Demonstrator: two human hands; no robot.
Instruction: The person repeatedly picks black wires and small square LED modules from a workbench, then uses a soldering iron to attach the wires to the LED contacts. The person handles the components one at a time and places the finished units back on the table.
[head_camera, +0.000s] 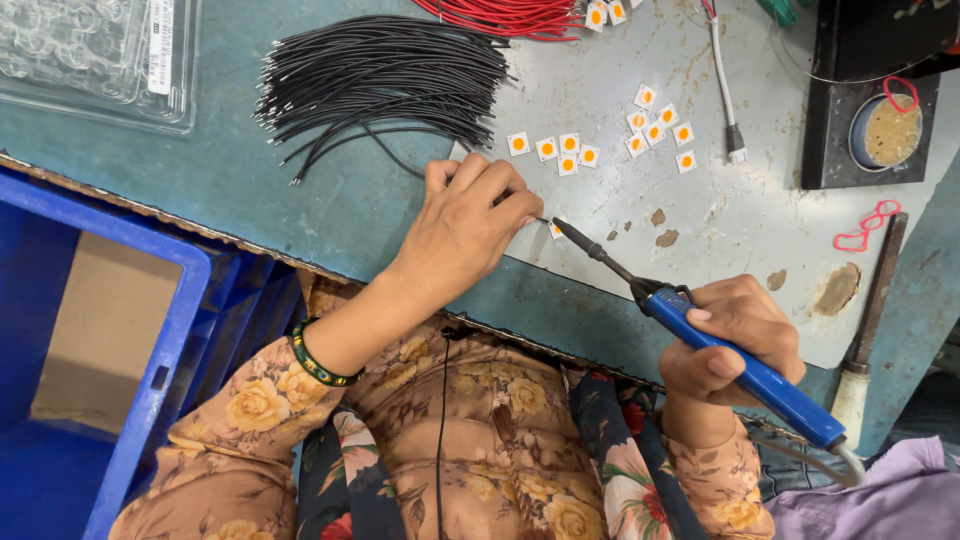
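The left hand pinches a thin black wire against the table. At its four o'clock, the right hand grips a blue soldering iron.

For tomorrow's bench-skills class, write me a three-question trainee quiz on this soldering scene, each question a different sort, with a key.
1. True or false: the right hand holds the blue soldering iron.
2. Which wire bundle lies nearest the left hand: A red, B black, C green?
3. Fill in: the iron's tip points at a small square ____ chip by the left fingertips.

Key: 1 true; 2 B; 3 LED.
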